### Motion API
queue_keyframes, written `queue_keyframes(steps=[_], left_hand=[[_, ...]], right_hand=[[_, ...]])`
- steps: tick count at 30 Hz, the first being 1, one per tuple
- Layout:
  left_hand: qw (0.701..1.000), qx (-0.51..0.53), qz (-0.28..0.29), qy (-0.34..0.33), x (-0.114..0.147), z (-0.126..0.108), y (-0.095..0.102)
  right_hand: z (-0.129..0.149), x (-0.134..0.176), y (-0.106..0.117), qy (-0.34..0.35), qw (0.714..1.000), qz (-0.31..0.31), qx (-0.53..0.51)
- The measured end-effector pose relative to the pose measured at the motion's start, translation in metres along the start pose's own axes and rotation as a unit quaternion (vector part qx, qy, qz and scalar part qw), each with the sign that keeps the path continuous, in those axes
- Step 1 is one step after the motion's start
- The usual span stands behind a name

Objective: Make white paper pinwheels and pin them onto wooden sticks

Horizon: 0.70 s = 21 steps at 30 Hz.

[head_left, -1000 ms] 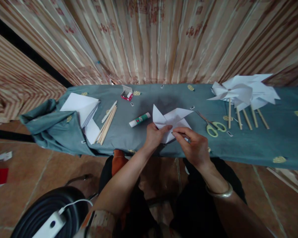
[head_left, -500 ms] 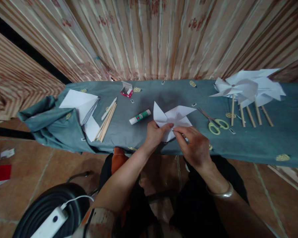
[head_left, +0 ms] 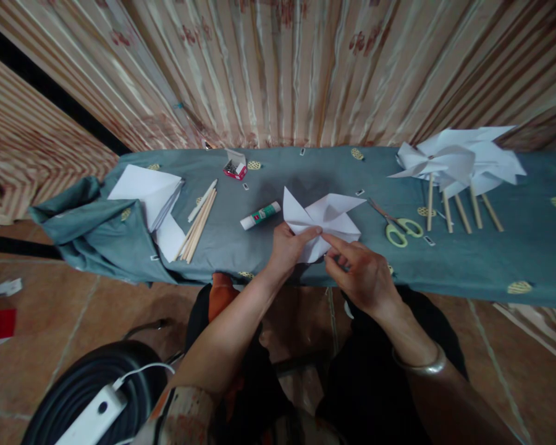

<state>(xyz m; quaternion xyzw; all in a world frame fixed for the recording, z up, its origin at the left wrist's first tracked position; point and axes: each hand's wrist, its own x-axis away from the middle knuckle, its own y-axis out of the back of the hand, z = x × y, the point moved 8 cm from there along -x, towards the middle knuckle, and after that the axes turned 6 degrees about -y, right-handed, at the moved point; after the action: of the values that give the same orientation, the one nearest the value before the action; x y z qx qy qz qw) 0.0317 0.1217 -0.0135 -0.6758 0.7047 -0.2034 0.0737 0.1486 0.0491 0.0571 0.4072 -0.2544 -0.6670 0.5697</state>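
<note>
A white paper pinwheel [head_left: 331, 216] with folded blades is held over the cloth-covered table in front of me. My left hand [head_left: 290, 247] grips its lower left side, the thumb pressed near the centre. The index finger of my right hand [head_left: 359, 269] points at the pinwheel's centre and touches it. Its other fingers curl toward the thumb, where a tiny dark thing shows, too small to name. Left of the pinwheel lies a glue stick [head_left: 261, 216]. On its right are scissors [head_left: 401, 230] with green handles.
Several finished pinwheels [head_left: 458, 162] on wooden sticks lie at the right. At the left are folded white paper sheets [head_left: 146, 188], wooden sticks [head_left: 199, 228] and a white pen [head_left: 202, 201]. A small open red box [head_left: 235, 167] of metal pins stands toward the back.
My right hand's fingertips have shifted from a pinch on a small dark thing to an extended index finger at the pinwheel's centre. The left hand keeps its hold.
</note>
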Motion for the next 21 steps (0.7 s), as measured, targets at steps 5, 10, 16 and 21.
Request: queue_keyframes(steps=[5,10,16,21], left_hand=[[1.000,0.008,-0.001,-0.005,0.0000,-0.0016,0.0009],[1.000,-0.006,-0.005,0.000,0.0007,-0.0011,0.0014],[1.000,-0.010,0.005,0.001,0.0001,-0.0002,0.0013],[1.000,-0.021,0.009,-0.010,-0.0003,-0.0005,0.0017]], right_hand=[[0.0015,0.0002,-0.0014,0.003,1.000,0.007,-0.003],[-0.0007,0.0004,-0.0022,-0.011,1.000,0.011,-0.009],[-0.0017,0.0002,-0.0014,-0.003,1.000,0.006,-0.003],[-0.0023,0.0000,-0.0011,-0.001,1.000,0.005,-0.002]])
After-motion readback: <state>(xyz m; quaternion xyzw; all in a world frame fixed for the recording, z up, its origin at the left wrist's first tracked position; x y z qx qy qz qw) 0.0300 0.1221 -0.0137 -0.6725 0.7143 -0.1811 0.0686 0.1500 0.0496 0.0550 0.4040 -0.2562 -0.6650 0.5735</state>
